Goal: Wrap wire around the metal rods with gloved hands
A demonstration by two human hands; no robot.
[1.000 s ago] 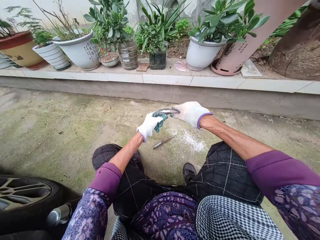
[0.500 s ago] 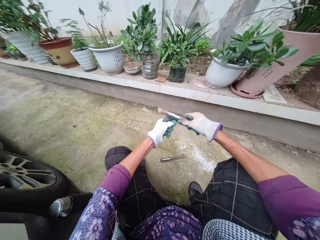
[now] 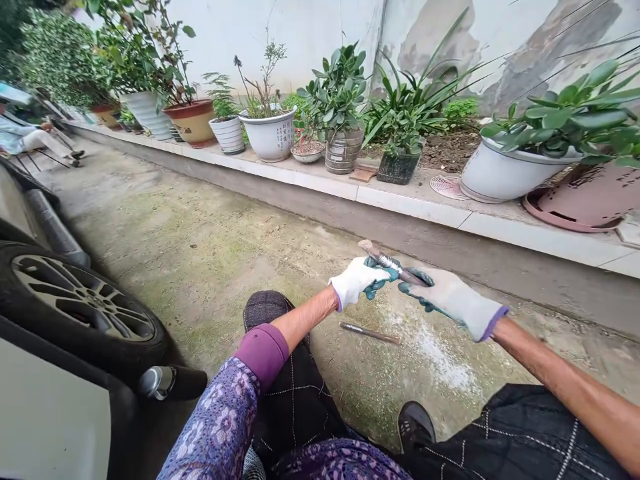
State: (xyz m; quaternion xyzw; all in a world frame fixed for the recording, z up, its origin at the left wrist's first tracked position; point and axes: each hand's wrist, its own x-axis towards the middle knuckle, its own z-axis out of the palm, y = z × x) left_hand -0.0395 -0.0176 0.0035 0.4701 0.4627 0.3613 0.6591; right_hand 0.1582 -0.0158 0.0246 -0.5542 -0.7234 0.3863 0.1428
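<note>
A short brown rod [image 3: 384, 259] with a shiny whitish band and a paler far end slants between my hands. My right hand [image 3: 445, 297], in a white glove with green-coated fingers, is closed around its lower end. My left hand [image 3: 359, 281], gloved alike, has its fingers curled against the rod near the band; what lies under those fingers is hidden. Below the hands, a similar thin rod [image 3: 371, 333] lies on the concrete ground. White powder and flakes [image 3: 445, 357] are scattered to the right of it.
Potted plants stand along a tiled ledge [image 3: 300, 175] ahead, among them a white pot [image 3: 270, 137] and a tilted white planter [image 3: 515, 173]. A car wheel [image 3: 85, 300] and a dark cylinder with a metal cap [image 3: 173, 383] are at left. Another person [image 3: 37, 137] sits at far left.
My view has turned left, bringing the seated person and more of the car into sight. The rod is still in my hands and now slants more steeply.
</note>
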